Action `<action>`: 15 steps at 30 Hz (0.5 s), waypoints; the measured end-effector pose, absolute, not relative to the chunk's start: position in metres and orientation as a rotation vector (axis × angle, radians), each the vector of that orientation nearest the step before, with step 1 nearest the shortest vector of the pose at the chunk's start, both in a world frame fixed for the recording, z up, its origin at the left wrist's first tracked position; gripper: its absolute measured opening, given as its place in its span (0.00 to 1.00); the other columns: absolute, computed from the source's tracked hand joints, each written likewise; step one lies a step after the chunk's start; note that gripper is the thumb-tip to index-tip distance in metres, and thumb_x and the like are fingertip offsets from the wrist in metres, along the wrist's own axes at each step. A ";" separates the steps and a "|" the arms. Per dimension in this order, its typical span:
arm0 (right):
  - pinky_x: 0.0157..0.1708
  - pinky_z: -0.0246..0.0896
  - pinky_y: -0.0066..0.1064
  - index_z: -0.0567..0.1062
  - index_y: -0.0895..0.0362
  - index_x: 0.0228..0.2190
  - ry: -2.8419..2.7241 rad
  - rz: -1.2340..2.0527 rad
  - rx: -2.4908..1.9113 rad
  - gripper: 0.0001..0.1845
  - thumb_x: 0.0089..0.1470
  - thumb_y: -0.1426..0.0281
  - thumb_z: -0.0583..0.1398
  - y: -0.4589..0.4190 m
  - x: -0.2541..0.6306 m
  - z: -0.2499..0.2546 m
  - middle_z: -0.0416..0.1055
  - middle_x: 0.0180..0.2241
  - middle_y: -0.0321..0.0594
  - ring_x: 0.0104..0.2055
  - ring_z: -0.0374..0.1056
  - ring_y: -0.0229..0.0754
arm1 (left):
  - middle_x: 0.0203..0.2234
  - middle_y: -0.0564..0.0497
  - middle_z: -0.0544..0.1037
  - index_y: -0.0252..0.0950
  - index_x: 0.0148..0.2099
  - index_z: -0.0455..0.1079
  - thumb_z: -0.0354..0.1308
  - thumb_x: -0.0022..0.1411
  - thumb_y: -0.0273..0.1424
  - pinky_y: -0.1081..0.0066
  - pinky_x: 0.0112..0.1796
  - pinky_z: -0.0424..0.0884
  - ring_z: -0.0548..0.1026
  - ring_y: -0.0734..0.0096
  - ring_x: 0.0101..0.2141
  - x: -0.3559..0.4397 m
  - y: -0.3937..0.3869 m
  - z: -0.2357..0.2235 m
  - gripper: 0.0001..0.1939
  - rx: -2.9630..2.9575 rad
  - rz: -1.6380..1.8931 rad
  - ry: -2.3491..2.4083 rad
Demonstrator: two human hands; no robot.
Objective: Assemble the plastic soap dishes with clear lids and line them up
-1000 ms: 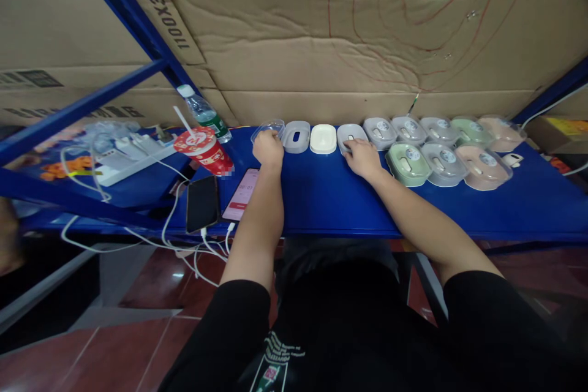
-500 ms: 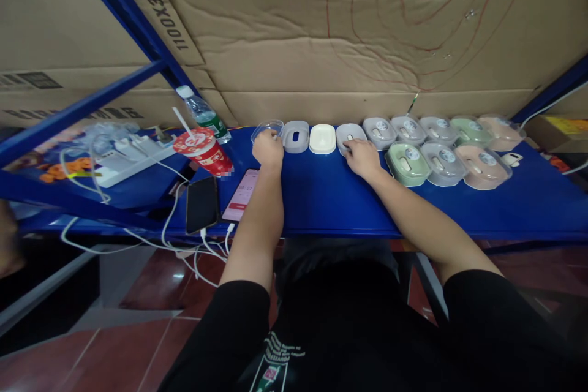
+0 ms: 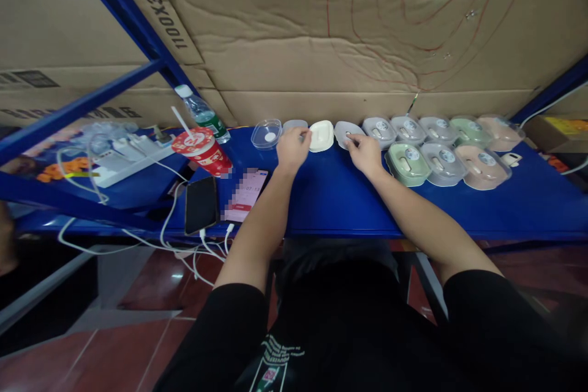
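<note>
My left hand pinches the left edge of a small cream square tray, which sits slightly tilted. With thumb and fingers, my right hand grips a grey rounded-square plastic piece that has a slot in its middle. Behind my left hand, another grey piece is mostly hidden. Left of it lies a clear plastic cover with a round white label.
Several finished-looking lidded boxes in grey, green and pink stand in two rows at right. At left are a red cup, a water bottle, two phones with cables and a power strip. Cardboard backs the blue table.
My left hand has left the clear cover and moved right to the cream tray, which has tilted. The grey piece under my right hand has shifted slightly left and tipped.
</note>
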State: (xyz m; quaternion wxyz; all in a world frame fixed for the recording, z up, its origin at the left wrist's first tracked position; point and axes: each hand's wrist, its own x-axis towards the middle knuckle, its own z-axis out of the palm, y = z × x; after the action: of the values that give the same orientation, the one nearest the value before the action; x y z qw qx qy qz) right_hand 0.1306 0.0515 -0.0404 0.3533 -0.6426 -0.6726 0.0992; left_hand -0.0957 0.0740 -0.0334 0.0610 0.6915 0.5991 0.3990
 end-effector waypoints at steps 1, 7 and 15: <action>0.63 0.71 0.48 0.85 0.55 0.57 -1.724 0.266 -1.663 0.20 0.68 0.67 0.62 0.052 0.131 -0.040 0.83 0.58 0.47 0.61 0.79 0.56 | 0.50 0.45 0.87 0.40 0.50 0.83 0.59 0.75 0.32 0.62 0.56 0.75 0.82 0.58 0.52 -0.085 0.070 -0.035 0.11 2.131 1.145 1.735; 0.65 0.70 0.46 0.87 0.54 0.54 -1.787 0.257 -1.740 0.18 0.67 0.66 0.64 0.048 0.131 -0.036 0.83 0.57 0.47 0.63 0.78 0.56 | 0.45 0.50 0.89 0.43 0.46 0.86 0.61 0.73 0.38 0.63 0.48 0.76 0.84 0.58 0.47 -0.040 0.045 -0.039 0.11 2.311 0.688 1.437; 0.63 0.72 0.49 0.87 0.59 0.51 -1.509 0.317 -1.490 0.17 0.65 0.67 0.64 0.058 0.132 -0.047 0.85 0.53 0.50 0.57 0.81 0.55 | 0.50 0.43 0.88 0.38 0.52 0.84 0.62 0.74 0.36 0.58 0.55 0.76 0.84 0.55 0.52 -0.038 0.060 -0.059 0.12 2.082 0.905 1.270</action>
State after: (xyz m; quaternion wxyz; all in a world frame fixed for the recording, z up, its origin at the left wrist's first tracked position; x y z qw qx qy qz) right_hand 0.1319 0.0584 -0.0473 0.4781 -0.6103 -0.6181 0.1300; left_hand -0.0383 0.0598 -0.0588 0.2669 0.7714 0.4704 0.3352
